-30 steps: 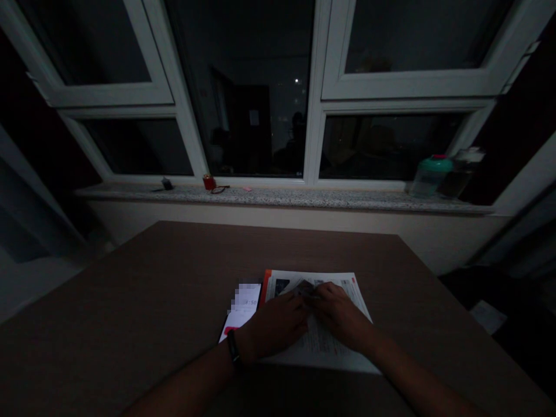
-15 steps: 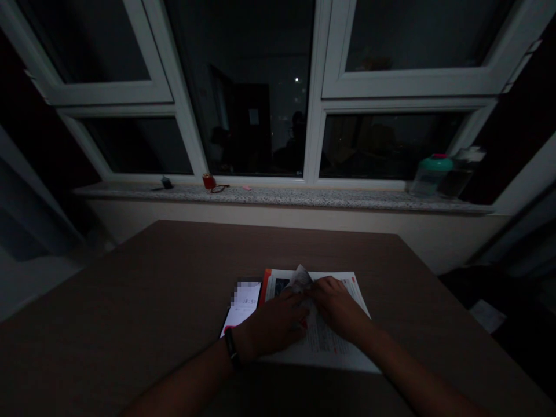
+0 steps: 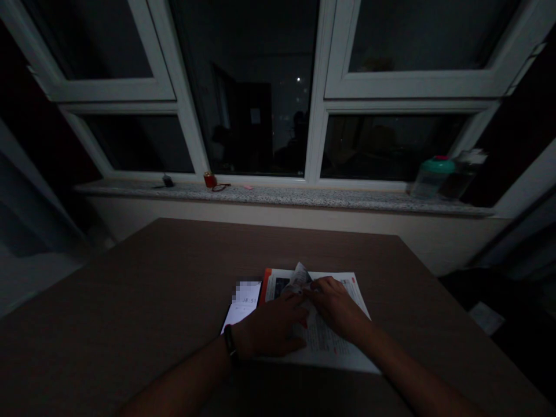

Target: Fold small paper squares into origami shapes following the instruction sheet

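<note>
A printed page (image 3: 299, 273) is bent up at its upper part, over a white sheet or booklet (image 3: 354, 360) with an orange-red left edge. My left hand (image 3: 275, 327), a dark band on its wrist, lies over the left side with its fingers closed on the bent page. From the right, my right hand (image 3: 334, 304) has its fingertips closed on the same paper, close to the left fingertips. Dim light and the overlapping fingers hide the exact grip. Beside the left hand, a phone (image 3: 241, 307) lies with its screen lit, partly covered by the forearm.
The brown table (image 3: 195, 249) reaches toward a granite windowsill (image 3: 278, 196). On the sill stand a teal-lidded container (image 3: 434, 176), a small red jar (image 3: 209, 179) and a small dark bottle (image 3: 167, 181). Dark window panes rise behind.
The fingers have shifted very slightly on the bent page, and its raised tip stands a little differently. Both hands otherwise stay in place; the view has moved slightly.
</note>
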Demonstrator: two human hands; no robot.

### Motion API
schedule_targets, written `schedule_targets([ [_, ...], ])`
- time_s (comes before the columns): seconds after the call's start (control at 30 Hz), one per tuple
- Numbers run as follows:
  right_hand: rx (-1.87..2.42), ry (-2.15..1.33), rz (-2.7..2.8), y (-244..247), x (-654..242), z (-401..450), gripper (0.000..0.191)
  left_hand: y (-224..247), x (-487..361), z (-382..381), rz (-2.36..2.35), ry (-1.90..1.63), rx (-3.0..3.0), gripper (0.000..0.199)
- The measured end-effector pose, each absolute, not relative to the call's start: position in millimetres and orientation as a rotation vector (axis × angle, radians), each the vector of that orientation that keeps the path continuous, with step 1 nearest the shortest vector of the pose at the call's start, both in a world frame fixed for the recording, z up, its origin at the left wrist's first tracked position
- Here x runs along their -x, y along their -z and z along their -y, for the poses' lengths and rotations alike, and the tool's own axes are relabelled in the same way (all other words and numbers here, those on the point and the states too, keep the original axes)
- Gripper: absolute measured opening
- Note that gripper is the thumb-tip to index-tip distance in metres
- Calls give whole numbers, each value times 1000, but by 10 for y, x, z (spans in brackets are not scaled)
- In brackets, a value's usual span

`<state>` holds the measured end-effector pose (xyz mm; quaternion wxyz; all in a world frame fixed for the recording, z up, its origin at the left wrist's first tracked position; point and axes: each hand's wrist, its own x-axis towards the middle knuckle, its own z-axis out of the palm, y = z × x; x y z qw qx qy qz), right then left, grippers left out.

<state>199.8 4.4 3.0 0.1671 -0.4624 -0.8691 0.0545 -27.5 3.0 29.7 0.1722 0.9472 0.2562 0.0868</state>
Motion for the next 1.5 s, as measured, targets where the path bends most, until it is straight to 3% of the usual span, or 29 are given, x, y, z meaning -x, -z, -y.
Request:
schedule_targets([
  [0.63,1324,-221,2431,-26,-1983,-30,38,-378,281,-39,-691,-244,-2702,28],
  [0.93,1354,-238,2381,-34,-1946,26,38,-323,265,-63,-690,-251,-2748,37],
  [1.3,1410,-164,2345,7,-1985,-140,16,-296,249,-81,-716,-222,-2808,16],
  [1.5,1426,-138,2315,6,-1986,-180,16,-279,217,-70,-744,-275,-2812,10],
])
